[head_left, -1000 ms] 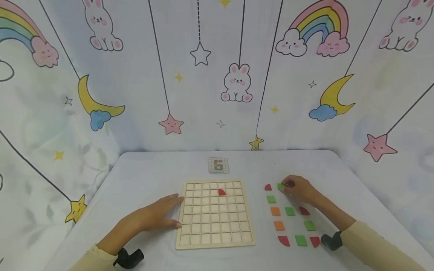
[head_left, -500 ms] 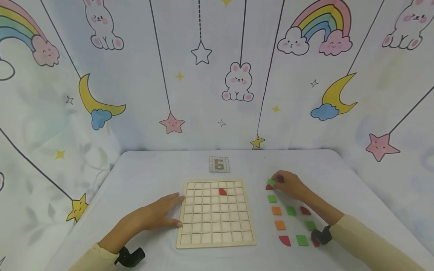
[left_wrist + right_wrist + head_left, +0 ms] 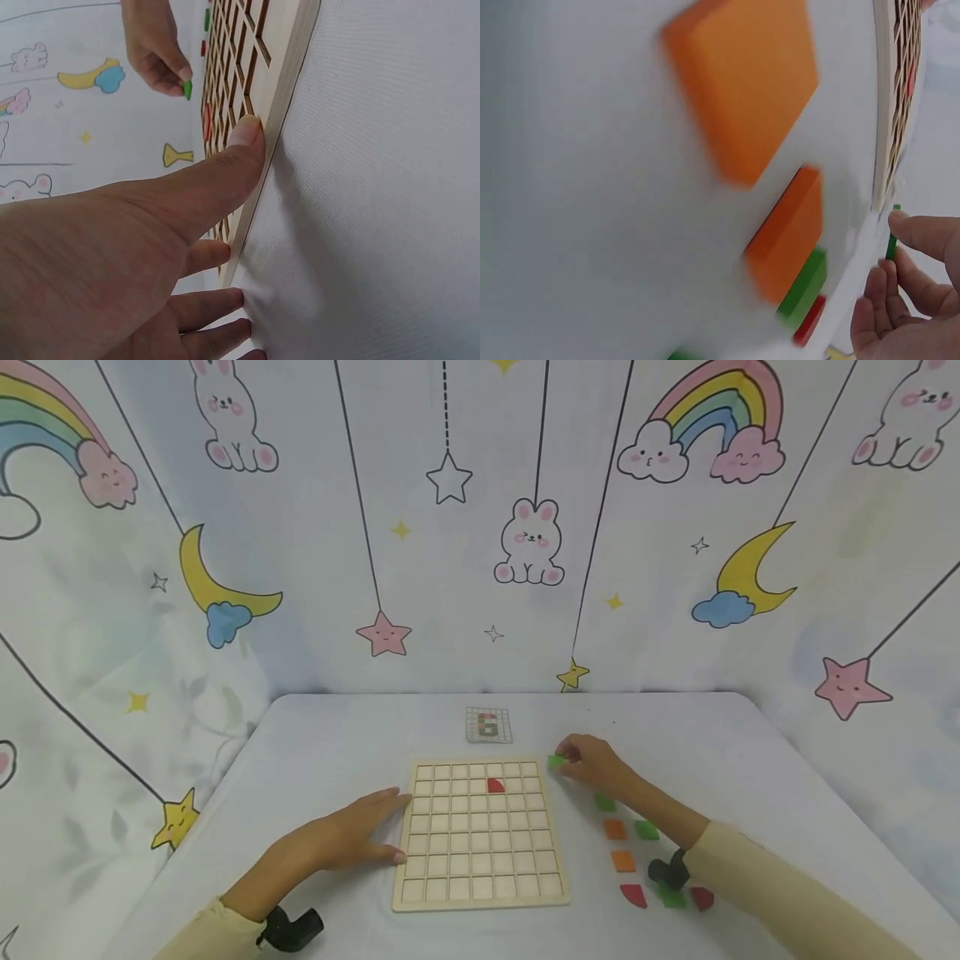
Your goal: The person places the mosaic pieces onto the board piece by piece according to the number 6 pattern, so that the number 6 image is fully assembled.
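My right hand (image 3: 600,764) pinches a green square tile (image 3: 555,761) between thumb and fingers, just beyond the upper right corner of the wooden grid board. In the right wrist view the tile (image 3: 892,238) is seen on edge at the fingertips. The board (image 3: 480,907) lies flat, divided into square cells, with a red quarter-circle tile (image 3: 496,786) in one cell of its second row. My left hand (image 3: 348,833) rests at the board's left edge, fingers extended; its thumb (image 3: 244,135) touches the rim in the left wrist view.
Right of the board lie loose tiles: orange squares (image 3: 623,861), green squares (image 3: 647,830) and red quarter-circles (image 3: 633,896), some hidden under the right forearm. Behind the board is a small card (image 3: 488,725) printed with a coloured 6. A patterned cloth backs the white table.
My right hand has carried the green tile leftward, from among the loose tiles, past the red quarter-circle, to beside the board's upper right corner. The left hand keeps its place.
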The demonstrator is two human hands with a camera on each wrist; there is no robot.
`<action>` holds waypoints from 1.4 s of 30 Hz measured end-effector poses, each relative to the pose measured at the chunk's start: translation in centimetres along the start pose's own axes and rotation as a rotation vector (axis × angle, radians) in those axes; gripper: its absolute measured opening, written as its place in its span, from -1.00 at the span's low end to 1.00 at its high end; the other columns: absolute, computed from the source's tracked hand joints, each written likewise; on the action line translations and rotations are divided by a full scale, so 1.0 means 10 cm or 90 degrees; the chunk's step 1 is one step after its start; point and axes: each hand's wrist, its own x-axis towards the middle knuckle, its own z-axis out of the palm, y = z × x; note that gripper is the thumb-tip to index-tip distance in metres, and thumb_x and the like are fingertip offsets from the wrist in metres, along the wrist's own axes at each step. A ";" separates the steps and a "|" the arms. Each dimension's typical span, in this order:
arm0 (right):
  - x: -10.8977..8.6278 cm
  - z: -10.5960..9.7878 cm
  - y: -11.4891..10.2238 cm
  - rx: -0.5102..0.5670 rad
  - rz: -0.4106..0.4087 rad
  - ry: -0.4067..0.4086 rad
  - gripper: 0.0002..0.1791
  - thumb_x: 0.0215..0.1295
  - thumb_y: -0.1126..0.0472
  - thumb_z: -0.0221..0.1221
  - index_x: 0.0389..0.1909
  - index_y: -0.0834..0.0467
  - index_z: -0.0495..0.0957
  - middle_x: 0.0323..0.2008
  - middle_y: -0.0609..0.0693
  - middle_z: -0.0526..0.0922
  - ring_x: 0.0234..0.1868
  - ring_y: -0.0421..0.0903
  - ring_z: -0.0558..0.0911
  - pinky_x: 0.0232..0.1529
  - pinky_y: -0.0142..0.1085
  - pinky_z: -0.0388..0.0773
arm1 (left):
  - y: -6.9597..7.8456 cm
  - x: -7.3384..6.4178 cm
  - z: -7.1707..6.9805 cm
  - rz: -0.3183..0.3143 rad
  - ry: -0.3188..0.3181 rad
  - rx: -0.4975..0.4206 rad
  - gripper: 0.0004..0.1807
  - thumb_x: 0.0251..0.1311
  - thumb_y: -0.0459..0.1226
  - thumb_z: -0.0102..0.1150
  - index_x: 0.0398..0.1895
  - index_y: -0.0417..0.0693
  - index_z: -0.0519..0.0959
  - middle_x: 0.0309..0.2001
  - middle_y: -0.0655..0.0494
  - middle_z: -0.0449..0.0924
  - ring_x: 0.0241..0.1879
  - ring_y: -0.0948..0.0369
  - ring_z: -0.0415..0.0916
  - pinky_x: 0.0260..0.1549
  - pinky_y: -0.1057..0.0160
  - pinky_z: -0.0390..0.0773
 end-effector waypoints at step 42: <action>0.16 0.68 -0.89 -0.021 -0.154 -0.065 -0.85 0.33 0.37 0.37 -0.13 0.30 0.67 -0.18 0.09 0.68 -0.12 -0.02 0.67 -0.02 -0.09 0.72 | 0.04 -0.01 -0.01 -0.013 0.000 0.012 -0.01 0.24 0.10 0.47 0.62 -0.12 0.26 0.63 -0.30 0.12 0.61 -0.23 0.09 0.54 -0.29 0.21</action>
